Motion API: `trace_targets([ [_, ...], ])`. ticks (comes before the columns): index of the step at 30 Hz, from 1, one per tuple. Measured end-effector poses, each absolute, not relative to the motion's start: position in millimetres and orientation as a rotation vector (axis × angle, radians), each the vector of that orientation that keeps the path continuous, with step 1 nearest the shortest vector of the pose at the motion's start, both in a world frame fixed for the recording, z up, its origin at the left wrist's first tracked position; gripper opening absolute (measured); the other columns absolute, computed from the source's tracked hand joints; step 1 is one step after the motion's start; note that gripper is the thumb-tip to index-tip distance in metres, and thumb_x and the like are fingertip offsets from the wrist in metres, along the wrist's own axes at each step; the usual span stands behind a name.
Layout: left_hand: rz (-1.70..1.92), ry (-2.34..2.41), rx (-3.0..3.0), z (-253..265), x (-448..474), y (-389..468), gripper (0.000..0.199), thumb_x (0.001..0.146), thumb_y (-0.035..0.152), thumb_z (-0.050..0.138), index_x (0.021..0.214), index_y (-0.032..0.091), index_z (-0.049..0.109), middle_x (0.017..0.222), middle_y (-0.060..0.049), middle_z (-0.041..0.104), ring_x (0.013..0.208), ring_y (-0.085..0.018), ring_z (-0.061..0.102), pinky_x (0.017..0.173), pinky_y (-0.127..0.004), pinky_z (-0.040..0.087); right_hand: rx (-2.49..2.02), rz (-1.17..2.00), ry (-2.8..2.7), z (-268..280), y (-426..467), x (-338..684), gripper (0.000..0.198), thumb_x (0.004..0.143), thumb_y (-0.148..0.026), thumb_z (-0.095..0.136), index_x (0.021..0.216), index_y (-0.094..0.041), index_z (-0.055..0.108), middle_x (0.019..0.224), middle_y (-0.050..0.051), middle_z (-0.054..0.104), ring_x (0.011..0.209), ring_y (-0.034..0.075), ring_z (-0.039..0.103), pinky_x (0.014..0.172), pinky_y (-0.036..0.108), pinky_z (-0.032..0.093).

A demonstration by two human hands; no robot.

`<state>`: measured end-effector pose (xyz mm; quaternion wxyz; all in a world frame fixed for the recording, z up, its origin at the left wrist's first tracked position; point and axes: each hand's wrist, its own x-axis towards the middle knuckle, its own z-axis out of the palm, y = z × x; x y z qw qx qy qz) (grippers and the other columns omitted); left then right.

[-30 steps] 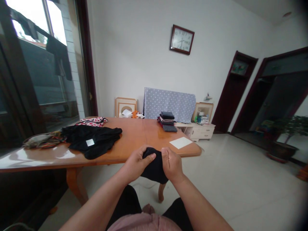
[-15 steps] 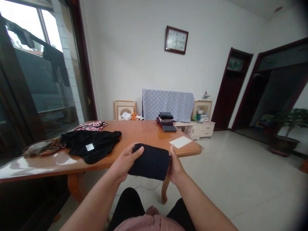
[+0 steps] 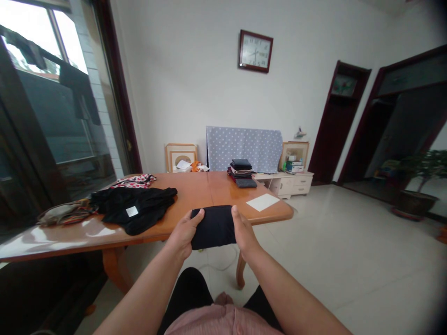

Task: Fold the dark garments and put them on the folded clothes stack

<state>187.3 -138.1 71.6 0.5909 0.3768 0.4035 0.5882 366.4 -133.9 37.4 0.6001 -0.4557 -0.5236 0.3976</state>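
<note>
A dark navy garment folded into a compact rectangle [image 3: 213, 227] is held up in front of me, just off the table's near edge. My left hand [image 3: 186, 231] grips its left end, thumb on top. At the right end, my right hand [image 3: 243, 231] holds it the same way, with the fingers hidden behind the cloth. Beyond my hands, a stack of folded clothes [image 3: 240, 173] stands on the wooden table [image 3: 199, 193]. To the left lies a spread black garment [image 3: 139, 207] with a white label on it.
A white sheet [image 3: 263, 202] lies near the table's right corner. Red-and-white patterned cloth [image 3: 134, 181] and a brownish cloth bundle [image 3: 66, 213] rest at the left. Behind the table are a dotted cloth cover [image 3: 244, 144] and a low white cabinet [image 3: 296, 185].
The folded garment now looks smaller and more level. My right hand has shifted left, and its thumb has come onto the garment's front. The view has tilted slightly.
</note>
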Motion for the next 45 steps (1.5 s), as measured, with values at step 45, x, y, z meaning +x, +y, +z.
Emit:
trace_targets([
  [45,1.022,1.111,0.825,31.3,294.6,95.8,0.038,0.079,0.048,0.07,0.1,0.017,0.067,0.093,-0.011,0.074,0.075,-0.023,0.069,0.059,-0.029,0.051,-1.249,1.019,-0.947,16.4,67.1,492.0,0.043,0.075,-0.062,0.067,0.08,-0.02,0.072,0.071,0.006,0.072,0.074,0.026,0.069,0.066,0.034,0.053],
])
